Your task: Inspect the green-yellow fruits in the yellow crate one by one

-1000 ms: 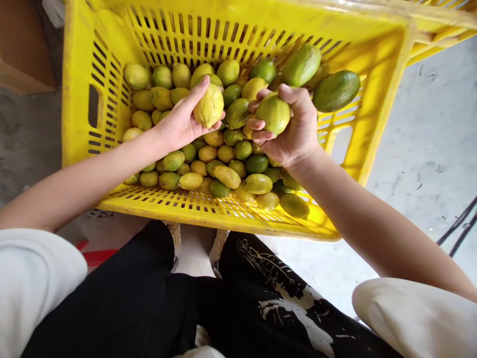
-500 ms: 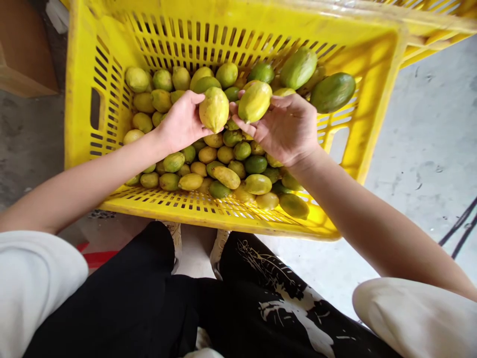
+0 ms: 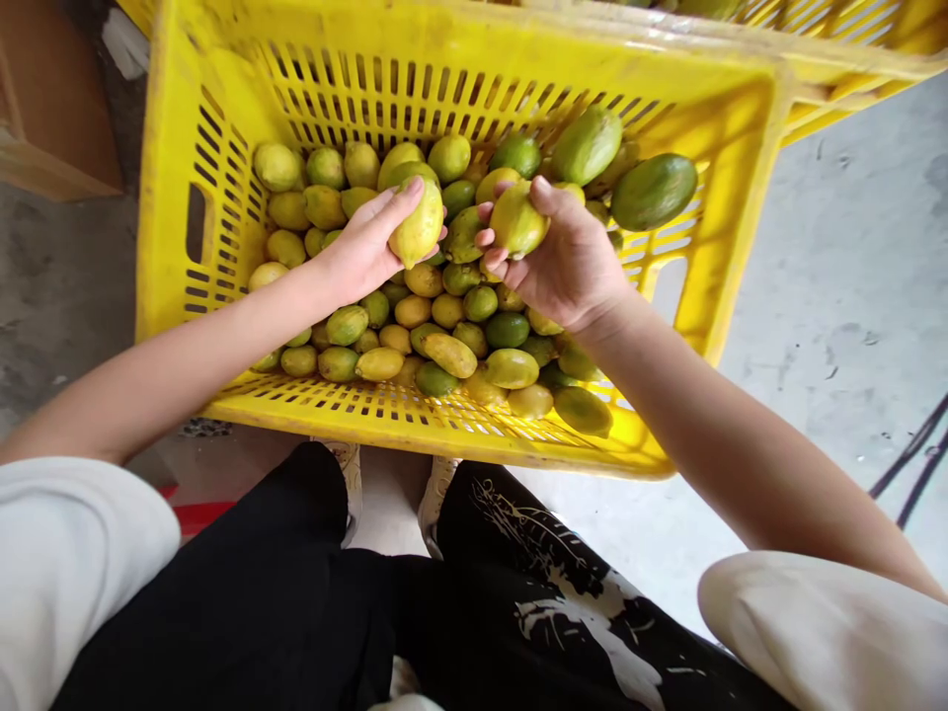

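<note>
A yellow slotted plastic crate stands on the floor in front of my knees, with several yellow and green fruits heaped in it. My left hand is closed around a yellow fruit, held just above the heap. Close beside it, my right hand grips a yellow-green fruit with fingers and thumb. The two held fruits are a short gap apart. Three bigger green fruits lie against the crate's far right wall.
A second yellow crate sits behind at the top right. A brown cardboard box stands at the far left. Grey concrete floor lies to the right, with dark cables across it. My black trousers fill the lower view.
My right hand turned its fruit and closed more tightly on it, drawing it back slightly. My left hand tilted its yellow fruit and lowered it a little. The view shifted slightly.
</note>
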The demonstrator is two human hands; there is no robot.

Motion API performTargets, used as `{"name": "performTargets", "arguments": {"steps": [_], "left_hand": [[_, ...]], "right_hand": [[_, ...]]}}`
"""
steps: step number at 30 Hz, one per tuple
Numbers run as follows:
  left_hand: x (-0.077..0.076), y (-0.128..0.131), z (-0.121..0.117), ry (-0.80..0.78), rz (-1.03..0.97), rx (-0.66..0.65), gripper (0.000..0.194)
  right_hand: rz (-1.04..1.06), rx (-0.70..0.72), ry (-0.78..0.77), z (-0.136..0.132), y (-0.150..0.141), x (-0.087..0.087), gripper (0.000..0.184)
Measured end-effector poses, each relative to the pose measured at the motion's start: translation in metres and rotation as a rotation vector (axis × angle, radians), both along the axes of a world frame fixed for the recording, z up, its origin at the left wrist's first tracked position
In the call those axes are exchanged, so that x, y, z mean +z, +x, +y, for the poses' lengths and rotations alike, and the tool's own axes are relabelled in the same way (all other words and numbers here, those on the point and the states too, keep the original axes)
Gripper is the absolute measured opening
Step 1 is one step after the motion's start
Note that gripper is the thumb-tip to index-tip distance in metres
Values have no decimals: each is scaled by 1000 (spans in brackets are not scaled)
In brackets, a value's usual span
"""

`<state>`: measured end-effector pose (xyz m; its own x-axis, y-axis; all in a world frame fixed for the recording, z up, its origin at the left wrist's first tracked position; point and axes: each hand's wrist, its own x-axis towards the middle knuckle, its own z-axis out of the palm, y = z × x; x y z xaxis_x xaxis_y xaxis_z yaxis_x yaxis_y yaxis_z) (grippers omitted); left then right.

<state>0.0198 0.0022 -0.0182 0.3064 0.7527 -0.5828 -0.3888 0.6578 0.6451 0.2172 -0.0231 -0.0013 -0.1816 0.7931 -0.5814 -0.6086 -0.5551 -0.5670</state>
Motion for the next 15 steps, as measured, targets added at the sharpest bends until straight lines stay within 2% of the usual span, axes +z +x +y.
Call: {"name": "performTargets", "arguments": {"steps": [2, 4, 7, 10, 12, 15], "left_hand": [[1, 0, 0, 7, -3, -8, 25], [2, 0, 1, 29, 3, -20, 27], [4, -1, 3, 22, -8, -3, 41], [6, -3, 5, -34, -88, 36, 53], [7, -4, 5, -55, -129, 43, 52], [8, -5, 4, -46, -120, 40, 53]], "right_hand": [[2, -12, 12, -2, 0, -1, 7], [29, -3, 51, -4, 1, -3, 15], [101, 47, 153, -5, 4, -9, 32], [102, 48, 191, -5, 6, -13, 38], [78, 29, 162, -3, 5, -13, 36], [25, -26, 106, -3, 4, -10, 20]]}}
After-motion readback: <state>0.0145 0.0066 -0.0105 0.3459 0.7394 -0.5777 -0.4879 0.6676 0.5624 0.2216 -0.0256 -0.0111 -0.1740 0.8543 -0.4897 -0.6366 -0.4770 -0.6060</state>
